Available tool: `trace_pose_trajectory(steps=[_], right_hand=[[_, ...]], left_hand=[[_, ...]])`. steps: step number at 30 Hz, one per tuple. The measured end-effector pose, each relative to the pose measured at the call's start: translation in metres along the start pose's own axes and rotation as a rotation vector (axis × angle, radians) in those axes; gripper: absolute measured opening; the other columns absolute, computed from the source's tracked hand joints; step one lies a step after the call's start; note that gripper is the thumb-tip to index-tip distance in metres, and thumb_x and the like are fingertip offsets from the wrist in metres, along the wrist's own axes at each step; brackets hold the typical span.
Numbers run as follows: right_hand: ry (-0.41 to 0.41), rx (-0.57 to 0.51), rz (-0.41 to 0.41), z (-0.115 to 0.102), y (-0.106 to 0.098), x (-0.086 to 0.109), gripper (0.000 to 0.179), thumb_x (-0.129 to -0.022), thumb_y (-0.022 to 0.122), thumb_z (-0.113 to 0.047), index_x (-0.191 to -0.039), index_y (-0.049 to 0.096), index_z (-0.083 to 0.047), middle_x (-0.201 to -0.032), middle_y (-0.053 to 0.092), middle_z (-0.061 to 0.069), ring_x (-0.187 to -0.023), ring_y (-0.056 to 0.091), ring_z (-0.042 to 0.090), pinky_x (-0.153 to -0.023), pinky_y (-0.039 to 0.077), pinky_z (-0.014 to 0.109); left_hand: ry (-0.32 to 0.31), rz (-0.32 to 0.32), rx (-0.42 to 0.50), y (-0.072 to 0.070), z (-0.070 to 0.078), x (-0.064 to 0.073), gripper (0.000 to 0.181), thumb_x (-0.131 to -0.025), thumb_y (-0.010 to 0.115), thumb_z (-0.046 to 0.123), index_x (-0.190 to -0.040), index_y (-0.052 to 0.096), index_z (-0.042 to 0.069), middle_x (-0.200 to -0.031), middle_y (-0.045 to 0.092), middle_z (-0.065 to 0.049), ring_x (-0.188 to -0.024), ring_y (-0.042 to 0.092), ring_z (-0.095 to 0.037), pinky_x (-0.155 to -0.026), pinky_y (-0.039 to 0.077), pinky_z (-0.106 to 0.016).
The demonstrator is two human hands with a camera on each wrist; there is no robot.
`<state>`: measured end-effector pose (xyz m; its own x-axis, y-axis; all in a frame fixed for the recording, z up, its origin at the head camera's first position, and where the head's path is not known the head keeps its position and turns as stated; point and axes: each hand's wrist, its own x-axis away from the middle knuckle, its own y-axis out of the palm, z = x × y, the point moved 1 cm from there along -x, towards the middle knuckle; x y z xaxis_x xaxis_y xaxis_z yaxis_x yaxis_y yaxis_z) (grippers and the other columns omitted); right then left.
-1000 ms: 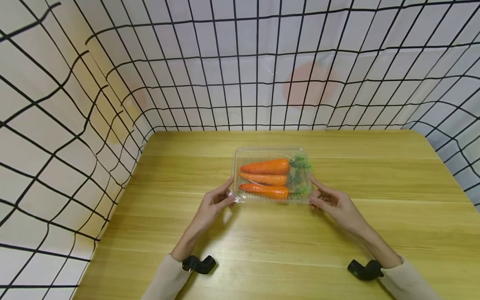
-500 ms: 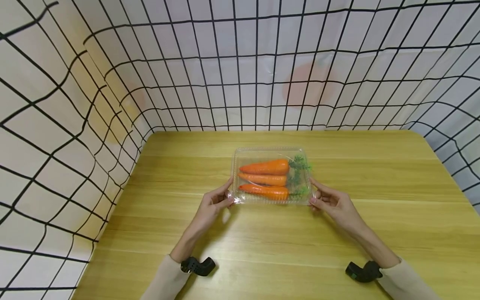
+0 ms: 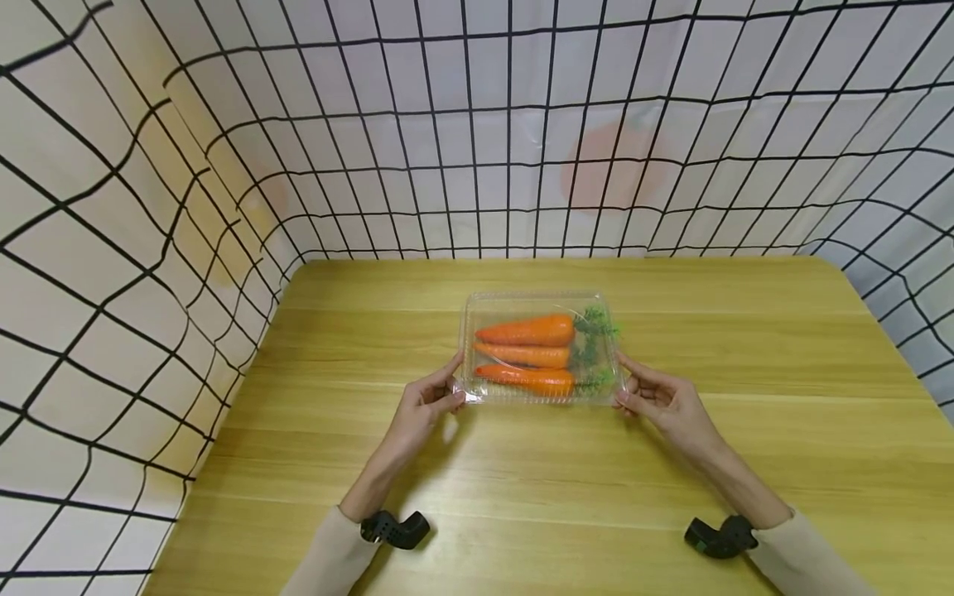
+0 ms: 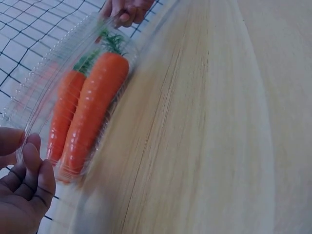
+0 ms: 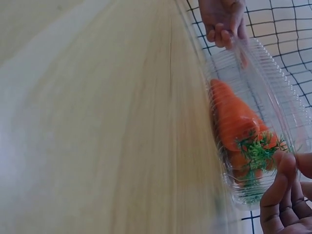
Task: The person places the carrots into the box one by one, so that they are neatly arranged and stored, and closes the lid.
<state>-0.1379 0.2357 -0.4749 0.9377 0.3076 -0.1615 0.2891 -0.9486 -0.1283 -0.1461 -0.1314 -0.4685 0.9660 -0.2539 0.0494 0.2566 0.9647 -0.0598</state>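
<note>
A clear plastic clamshell box (image 3: 540, 304) with its lid down holds three orange carrots (image 3: 529, 356) with green tops at the right end. At its near left corner the left hand (image 3: 425, 403) pinches the rim between thumb and fingers. The right hand (image 3: 667, 411) pinches the near right corner the same way. In the left wrist view, two of the carrots (image 4: 97, 97) show through the ribbed side wall, and the left hand's fingers (image 4: 34, 170) curl at the rim. Green leaves (image 5: 258, 156) lie near the right hand in the right wrist view.
The box is over a wooden table (image 3: 537, 480). White walls with a black grid (image 3: 492, 124) stand behind the table and at both sides. A black wrist camera (image 3: 395, 530) sits on the left wrist, another black camera (image 3: 720, 538) on the right.
</note>
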Motion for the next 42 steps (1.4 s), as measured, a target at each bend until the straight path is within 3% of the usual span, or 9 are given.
trace_pose_trajectory(steps=[8, 20, 38, 42], right_hand=[[0.009, -0.008, -0.004, 0.0001, -0.0023, -0.0006, 0.06, -0.099, 0.062, 0.005, -0.154, 0.036, 0.009, -0.091, 0.065, 0.001, -0.082, 0.073, 0.016, -0.067, 0.06, 0.025], [-0.002, -0.035, -0.019, 0.0004, -0.0037, -0.0002, 0.06, -0.099, 0.061, 0.006, -0.153, 0.035, 0.012, -0.091, 0.066, 0.002, -0.082, 0.073, 0.016, -0.067, 0.061, 0.025], [0.029, 0.036, -0.008, -0.0002, -0.0048, -0.0028, 0.058, -0.102, 0.06, 0.002, -0.154, 0.036, 0.01, -0.091, 0.069, 0.005, -0.081, 0.072, 0.016, -0.068, 0.06, 0.025], [0.027, 0.103, -0.014, -0.0014, -0.0056, -0.002, 0.058, -0.103, 0.059, 0.001, -0.156, 0.036, 0.007, -0.091, 0.069, 0.004, -0.08, 0.072, 0.018, -0.069, 0.061, 0.027]], left_hand=[[0.006, -0.022, 0.02, 0.0003, -0.0005, -0.0013, 0.062, -0.099, 0.059, -0.003, -0.157, 0.041, 0.007, -0.088, 0.058, 0.0, -0.081, 0.059, -0.014, -0.078, 0.055, -0.022], [-0.006, 0.0, 0.01, 0.0022, 0.0021, -0.002, 0.059, -0.1, 0.059, -0.002, -0.156, 0.044, 0.009, -0.089, 0.058, -0.001, -0.078, 0.057, -0.014, -0.076, 0.054, -0.022], [-0.001, 0.032, 0.046, 0.0055, -0.0023, -0.0056, 0.059, -0.099, 0.058, -0.007, -0.155, 0.045, 0.006, -0.089, 0.059, 0.0, -0.082, 0.062, -0.011, -0.081, 0.058, -0.023], [0.014, 0.042, 0.035, 0.0061, -0.002, -0.0048, 0.059, -0.099, 0.058, -0.006, -0.156, 0.045, 0.007, -0.089, 0.061, -0.008, -0.082, 0.063, -0.015, -0.08, 0.058, -0.024]])
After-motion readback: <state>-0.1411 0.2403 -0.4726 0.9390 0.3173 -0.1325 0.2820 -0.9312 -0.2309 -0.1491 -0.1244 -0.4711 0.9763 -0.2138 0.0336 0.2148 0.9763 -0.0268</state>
